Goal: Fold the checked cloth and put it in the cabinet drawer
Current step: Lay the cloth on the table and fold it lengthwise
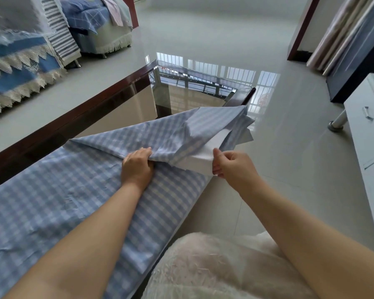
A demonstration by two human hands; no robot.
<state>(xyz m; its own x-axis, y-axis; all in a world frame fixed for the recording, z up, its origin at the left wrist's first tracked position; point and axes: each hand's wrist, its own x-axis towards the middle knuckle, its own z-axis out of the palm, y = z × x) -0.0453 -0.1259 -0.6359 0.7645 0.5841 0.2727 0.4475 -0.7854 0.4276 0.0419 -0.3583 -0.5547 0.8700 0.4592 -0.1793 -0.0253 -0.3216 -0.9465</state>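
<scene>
A blue and white checked cloth lies spread over the near part of a glass-topped table. Its far end is lifted and folded back, showing a white underside. My left hand grips a bunched fold of the cloth near the middle of the table. My right hand pinches the raised white edge just past the table's right side. A white cabinet with a drawer handle stands at the right; the drawer looks closed.
The table has a dark wood frame. A sofa with blue covers and lace trim stands at the left, and another seat behind it. A dark TV unit and curtains are at the far right. Glossy tiled floor lies around.
</scene>
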